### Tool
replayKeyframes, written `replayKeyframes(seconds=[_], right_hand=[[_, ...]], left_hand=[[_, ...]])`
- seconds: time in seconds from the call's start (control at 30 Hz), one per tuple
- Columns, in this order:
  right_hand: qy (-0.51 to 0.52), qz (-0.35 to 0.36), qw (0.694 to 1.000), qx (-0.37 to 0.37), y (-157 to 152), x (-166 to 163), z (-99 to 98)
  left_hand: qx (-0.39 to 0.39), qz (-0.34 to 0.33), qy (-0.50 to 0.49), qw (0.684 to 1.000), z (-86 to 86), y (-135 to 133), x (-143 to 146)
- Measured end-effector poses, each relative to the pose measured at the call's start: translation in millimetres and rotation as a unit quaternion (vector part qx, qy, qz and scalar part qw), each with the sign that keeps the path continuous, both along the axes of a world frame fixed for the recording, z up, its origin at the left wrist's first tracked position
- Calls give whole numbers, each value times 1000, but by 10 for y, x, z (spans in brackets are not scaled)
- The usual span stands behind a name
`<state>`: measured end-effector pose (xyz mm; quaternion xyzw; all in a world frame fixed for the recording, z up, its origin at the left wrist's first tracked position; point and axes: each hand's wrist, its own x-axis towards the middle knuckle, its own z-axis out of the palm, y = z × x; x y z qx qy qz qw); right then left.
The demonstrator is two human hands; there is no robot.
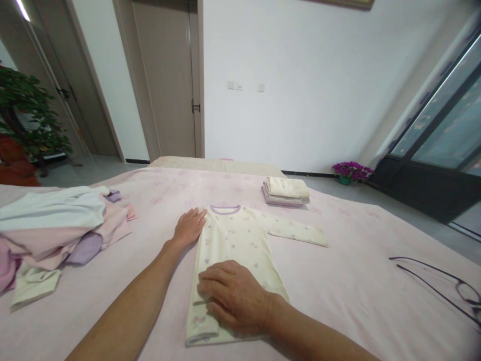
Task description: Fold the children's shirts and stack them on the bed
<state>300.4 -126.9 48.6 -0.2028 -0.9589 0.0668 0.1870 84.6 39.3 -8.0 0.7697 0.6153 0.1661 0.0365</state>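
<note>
A cream long-sleeved child's top [244,245] with small printed motifs and a lilac neckband lies flat on the pink bedspread. Its sleeve on the left is folded down over the body, while the other stretches out to the right. My left hand [191,226] rests at the left shoulder edge, fingers extended. Lower down, my right hand [235,296] lies over the folded sleeve near the cuff, its fingers slightly bent and flat against the cloth. Neither hand visibly grips the fabric. Part of the lower body of the top is hidden under my right hand and forearm.
A loose heap of clothes [56,215] lies to the left. A neat folded stack [286,190] sits at the back right of the bedspread [338,281]. Eyeglasses [466,291] lie at the right edge. Purple flowers [351,170] stand on the floor beyond.
</note>
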Motion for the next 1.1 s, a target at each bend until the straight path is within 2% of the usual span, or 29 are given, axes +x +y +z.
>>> replayKeyframes(seconds=[0.23, 0.33, 0.4, 0.47, 0.57, 0.7, 0.8, 0.87, 0.97, 1.1], right_hand=[[-54, 33, 998, -14, -41, 7, -4], [-56, 28, 998, -1, -38, 12, -24], [-56, 27, 998, 11, -28, 13, -35], [-56, 32, 998, 22, -18, 10, -48], [-42, 59, 997, 38, -16, 7, -75], [8, 58, 997, 55, 7, 46, -87], [51, -52, 996, 50, 158, 187, -37], [81, -198, 976, 35, 349, 382, 14], [93, -429, 898, 12, 699, 850, 64], [-5, -635, 772, -15, 1044, 1638, 28]], left_hand=[[3, 3, -5, 1000, -5, -13, 12], [46, 7, -28, 999, 76, -75, 47], [103, -15, -59, 993, 148, -145, 108], [126, -70, -88, 986, 199, -237, 205], [70, -152, -80, 983, 186, -403, 389], [23, -161, 3, 987, 69, -599, 567], [13, -153, 43, 987, 36, -669, 597], [14, -155, 51, 986, 51, -687, 587], [4, -149, 59, 987, 93, -717, 560], [-6, -150, 78, 986, 138, -871, 544]])
